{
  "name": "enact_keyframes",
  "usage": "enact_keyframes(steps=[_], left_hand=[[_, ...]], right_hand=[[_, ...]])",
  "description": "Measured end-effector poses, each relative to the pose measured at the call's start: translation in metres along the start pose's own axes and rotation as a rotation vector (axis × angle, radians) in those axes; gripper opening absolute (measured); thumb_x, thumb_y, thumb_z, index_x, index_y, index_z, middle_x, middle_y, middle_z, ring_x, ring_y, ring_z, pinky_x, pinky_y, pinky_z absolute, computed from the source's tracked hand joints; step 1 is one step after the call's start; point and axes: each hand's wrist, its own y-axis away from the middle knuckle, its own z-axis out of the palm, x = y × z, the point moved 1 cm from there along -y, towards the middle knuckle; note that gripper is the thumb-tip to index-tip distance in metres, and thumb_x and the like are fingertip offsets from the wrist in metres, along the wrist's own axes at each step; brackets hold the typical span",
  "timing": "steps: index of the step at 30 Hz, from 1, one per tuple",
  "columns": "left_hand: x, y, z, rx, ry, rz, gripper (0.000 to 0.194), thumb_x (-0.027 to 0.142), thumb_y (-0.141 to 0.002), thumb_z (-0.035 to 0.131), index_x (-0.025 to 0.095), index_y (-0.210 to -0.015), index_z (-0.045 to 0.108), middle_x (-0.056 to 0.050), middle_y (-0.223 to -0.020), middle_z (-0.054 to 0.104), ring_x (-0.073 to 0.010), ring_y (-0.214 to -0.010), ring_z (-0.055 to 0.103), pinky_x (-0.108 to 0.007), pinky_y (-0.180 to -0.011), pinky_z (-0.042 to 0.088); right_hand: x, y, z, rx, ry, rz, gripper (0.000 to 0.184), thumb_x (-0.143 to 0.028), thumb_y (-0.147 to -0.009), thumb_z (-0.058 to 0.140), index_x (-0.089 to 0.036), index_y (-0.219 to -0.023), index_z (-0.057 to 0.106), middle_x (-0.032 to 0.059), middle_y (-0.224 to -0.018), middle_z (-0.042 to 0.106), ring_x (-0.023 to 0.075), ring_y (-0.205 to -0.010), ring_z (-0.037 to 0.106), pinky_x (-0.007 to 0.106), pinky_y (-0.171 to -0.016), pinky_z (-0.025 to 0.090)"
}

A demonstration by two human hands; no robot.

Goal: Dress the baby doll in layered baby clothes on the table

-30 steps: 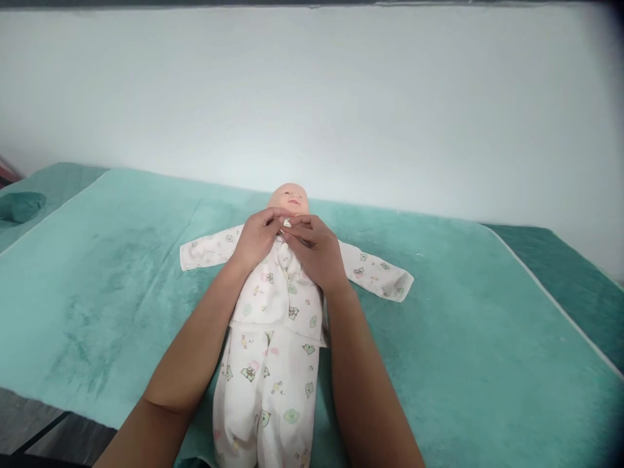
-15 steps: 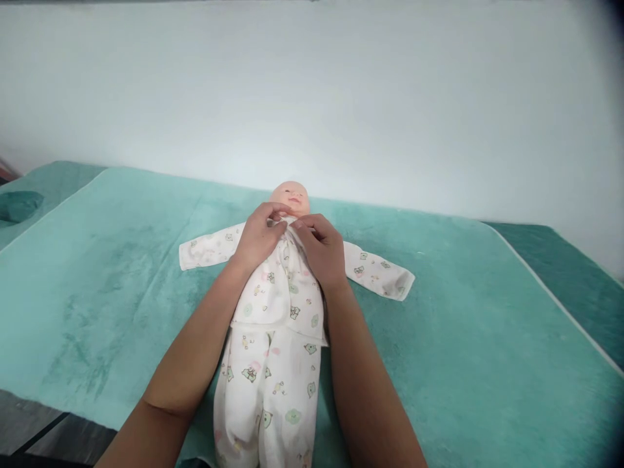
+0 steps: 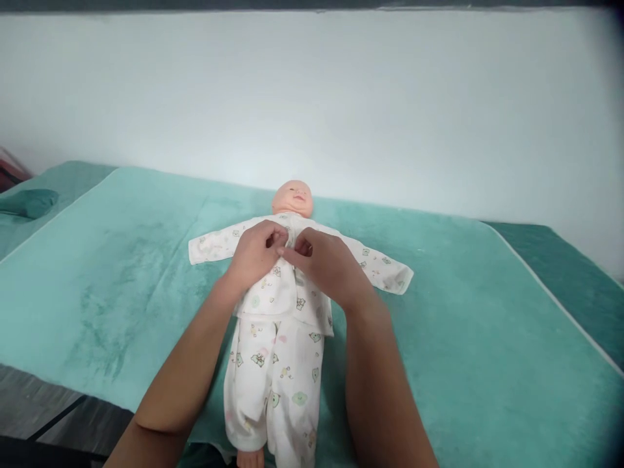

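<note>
A baby doll [image 3: 292, 197] lies on its back with its arms stretched out sideways. It wears a white long-sleeved shirt [image 3: 263, 302] printed with small animals, and matching trousers [image 3: 296, 383]. My left hand [image 3: 260, 250] pinches the shirt front at the chest. My right hand [image 3: 324, 257] meets it from the other side, thumb and fingers closed on the shirt's front edge. The fingertips of both hands are close together over the front opening, and the exact bit of cloth between them is hidden. One bare foot [image 3: 250, 458] pokes out of a trouser leg.
A light green towel [image 3: 478, 338] covers the table beneath the doll. Darker green cloth [image 3: 560, 260] shows at the right, and a face hole [image 3: 29, 203] at the far left. A white wall [image 3: 312, 97] rises behind. Grey floor [image 3: 43, 403] appears at lower left.
Both hands have moved from the doll's collar down to its chest, leaving the neck uncovered. The view has shifted slightly, so a foot now shows.
</note>
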Motion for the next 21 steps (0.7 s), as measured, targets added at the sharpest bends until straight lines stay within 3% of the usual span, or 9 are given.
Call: enact_keyframes(steps=[4,10,17,21], left_hand=[[-0.002,0.004,-0.005,-0.071,0.034,0.032,0.017,0.031,-0.091,0.055,0.024,-0.093,0.070,0.000,-0.076,0.057,-0.0156,-0.071,0.051,-0.030,-0.069,0.041],[-0.007,-0.003,-0.003,-0.117,0.097,0.002,0.018,0.034,-0.091,0.057,0.024,-0.095,0.072,0.000,-0.075,0.053,-0.0148,-0.068,0.047,-0.030,-0.067,0.040],[-0.011,-0.006,-0.003,-0.063,0.157,-0.026,0.012,0.031,-0.085,0.063,0.022,-0.086,0.072,0.000,-0.077,0.056,-0.0144,-0.070,0.047,-0.029,-0.067,0.038],[-0.009,-0.005,-0.001,-0.054,0.312,-0.135,0.016,0.035,-0.086,0.063,0.021,-0.087,0.071,0.000,-0.079,0.060,-0.0137,-0.068,0.048,-0.029,-0.064,0.038]], right_hand=[[0.002,0.003,-0.005,-0.021,0.019,0.082,0.031,-0.041,-0.086,0.065,-0.024,-0.068,0.046,-0.0007,-0.066,0.059,0.0153,-0.057,0.045,0.030,-0.050,0.030],[0.014,-0.006,-0.001,-0.076,-0.172,0.145,0.023,-0.040,-0.088,0.059,-0.023,-0.074,0.052,-0.0024,-0.063,0.059,0.0145,-0.053,0.053,0.029,-0.050,0.038],[0.021,-0.010,0.006,0.014,-0.435,0.190,0.011,-0.033,-0.082,0.062,-0.023,-0.080,0.061,-0.0037,-0.064,0.056,0.0119,-0.049,0.049,0.026,-0.046,0.038],[0.028,-0.012,0.009,-0.003,-0.651,0.214,0.014,-0.035,-0.079,0.069,-0.022,-0.084,0.065,-0.0049,-0.062,0.053,0.0103,-0.050,0.046,0.023,-0.045,0.036]])
